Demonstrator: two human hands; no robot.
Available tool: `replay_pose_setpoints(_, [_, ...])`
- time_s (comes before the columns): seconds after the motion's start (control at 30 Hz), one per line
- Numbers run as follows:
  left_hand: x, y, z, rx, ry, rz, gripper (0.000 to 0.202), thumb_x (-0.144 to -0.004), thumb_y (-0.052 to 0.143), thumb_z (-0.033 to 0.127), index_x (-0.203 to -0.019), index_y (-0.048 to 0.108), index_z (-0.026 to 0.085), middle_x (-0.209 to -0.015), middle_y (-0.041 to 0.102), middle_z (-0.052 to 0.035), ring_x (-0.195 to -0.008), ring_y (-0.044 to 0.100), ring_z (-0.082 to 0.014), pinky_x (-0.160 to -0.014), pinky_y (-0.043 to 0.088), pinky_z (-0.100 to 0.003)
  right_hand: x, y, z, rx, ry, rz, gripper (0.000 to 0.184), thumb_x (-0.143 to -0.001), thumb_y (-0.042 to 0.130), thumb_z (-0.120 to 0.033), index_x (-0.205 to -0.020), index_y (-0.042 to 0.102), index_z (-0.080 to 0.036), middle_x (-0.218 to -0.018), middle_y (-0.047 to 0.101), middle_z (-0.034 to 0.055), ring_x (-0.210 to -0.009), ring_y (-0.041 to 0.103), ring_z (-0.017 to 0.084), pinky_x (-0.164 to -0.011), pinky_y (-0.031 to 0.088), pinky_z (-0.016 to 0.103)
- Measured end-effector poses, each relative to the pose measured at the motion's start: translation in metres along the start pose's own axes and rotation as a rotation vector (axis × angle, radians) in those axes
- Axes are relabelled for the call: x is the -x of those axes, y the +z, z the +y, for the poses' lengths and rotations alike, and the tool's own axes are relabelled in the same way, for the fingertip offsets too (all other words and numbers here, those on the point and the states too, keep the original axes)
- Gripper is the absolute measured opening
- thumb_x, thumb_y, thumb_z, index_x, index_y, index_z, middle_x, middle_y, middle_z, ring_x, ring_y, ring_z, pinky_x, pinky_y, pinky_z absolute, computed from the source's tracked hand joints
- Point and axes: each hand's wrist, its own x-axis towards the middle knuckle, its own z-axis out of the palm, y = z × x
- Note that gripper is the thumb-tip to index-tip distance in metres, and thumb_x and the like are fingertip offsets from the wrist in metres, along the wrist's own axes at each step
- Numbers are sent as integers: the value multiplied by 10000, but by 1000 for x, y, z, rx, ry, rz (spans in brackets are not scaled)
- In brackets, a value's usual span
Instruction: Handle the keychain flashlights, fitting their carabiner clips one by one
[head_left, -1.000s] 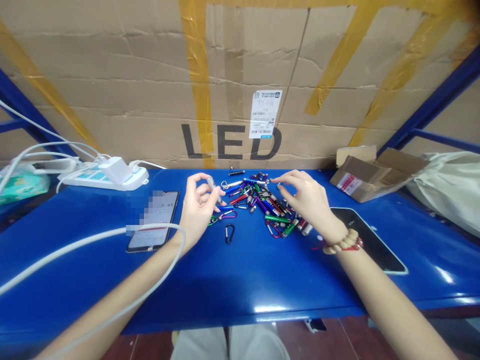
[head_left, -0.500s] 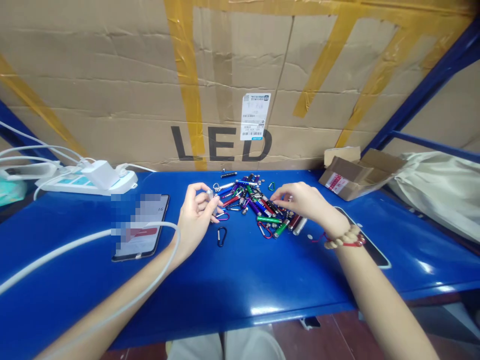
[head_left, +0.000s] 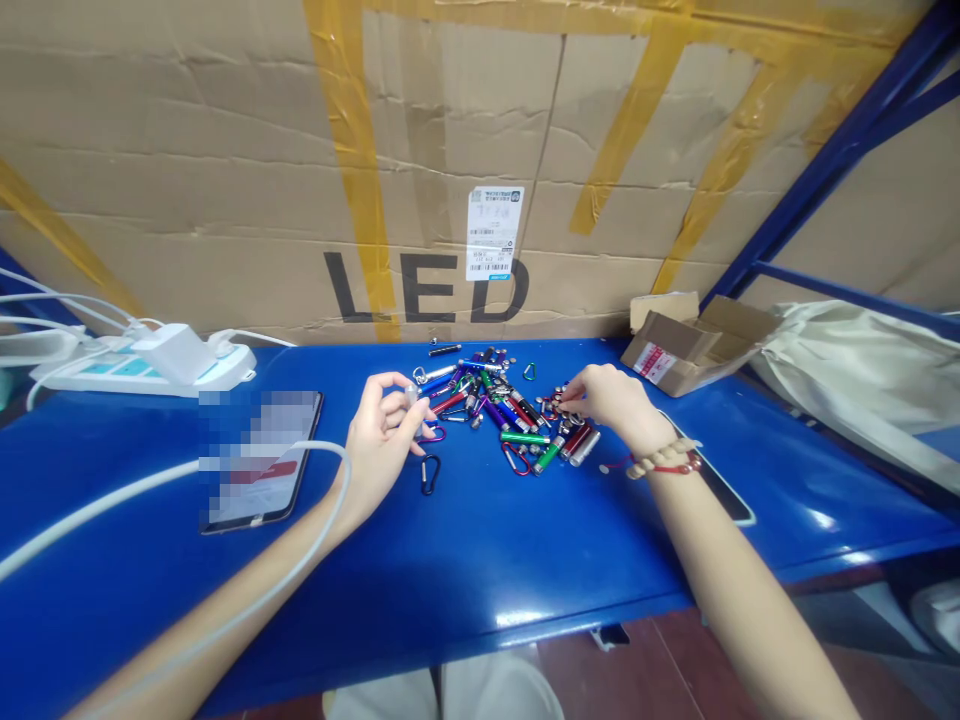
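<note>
My left hand (head_left: pixel 381 430) is closed around a small silver metal cylinder (head_left: pixel 412 395), its end showing above the thumb. Just right of it lies a pile of slim metal penlights (head_left: pixel 495 412) in red, green, blue, purple, black and silver. At the pile's right side, my right hand (head_left: pixel 613 402) has its fingertips pinched together among small round metal parts (head_left: pixel 553 400); whatever they grip is too small to make out. A black carabiner (head_left: pixel 430 475) lies below my left hand. A red carabiner (head_left: pixel 516 459) and a green carabiner (head_left: pixel 529 371) lie at the pile's edges.
A phone (head_left: pixel 274 460) lies left of my left arm, a white cable (head_left: pixel 150 495) crossing it. Another phone (head_left: pixel 724 490) sits partly under my right wrist. A power strip (head_left: pixel 97 372) is at back left, an open small carton (head_left: pixel 675 345) at back right. A large cardboard box (head_left: pixel 262 200) stands behind.
My right hand has shifted right, from the pile's middle to the small parts at its right side. My left hand keeps the silver cylinder. The view has turned slightly right.
</note>
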Motion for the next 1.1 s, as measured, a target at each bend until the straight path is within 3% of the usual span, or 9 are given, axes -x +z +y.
replay_pose_setpoints(0.27, [1, 2, 0, 22, -4, -2, 328, -746, 608, 366, -946, 395, 215, -682, 598, 40, -583, 620, -128, -460, 476, -205, 2, 0, -3, -16, -52, -67, 318, -647, 640, -96, -901, 732, -263, -906, 727, 12, -850, 667, 194, -571, 443, 220])
replay_pose_setpoints(0.43, [1, 2, 0, 14, -7, -3, 323, -747, 607, 362, -945, 398, 215, -687, 598, 39, -582, 618, -123, -462, 476, -201, 3, 2, -10, -25, -62, 2, 176, -710, 635, -174, -834, 736, -247, -896, 728, 13, -864, 659, 204, -618, 455, 249])
replay_pose_setpoints(0.7, [2, 1, -1, -4, -2, -25, 299, -769, 589, 359, -945, 395, 217, -713, 605, 30, -607, 623, -123, -476, 476, -197, 2, 0, -6, -2, -95, 32, 176, -747, 600, -176, -795, 743, -265, -894, 732, 0, -845, 663, 193, -580, 414, 241])
replay_pose_setpoints(0.93, [3, 0, -1, -40, 14, -42, 262, -799, 558, 354, -945, 391, 216, -714, 600, 24, -626, 620, -128, -480, 474, -195, -2, -1, 5, 20, -135, -82, 263, -655, 660, -182, -881, 727, -300, -951, 720, -41, -857, 655, 168, -541, 387, 209])
replay_pose_setpoints(1.1, [2, 1, -1, -37, 9, -40, 255, -803, 552, 342, -945, 383, 214, -720, 600, 21, -623, 615, -125, -469, 469, -187, -2, -10, 7, -8, -118, -172, 168, -682, 661, -250, -822, 731, -311, -848, 727, -66, -814, 659, 146, -554, 395, 199])
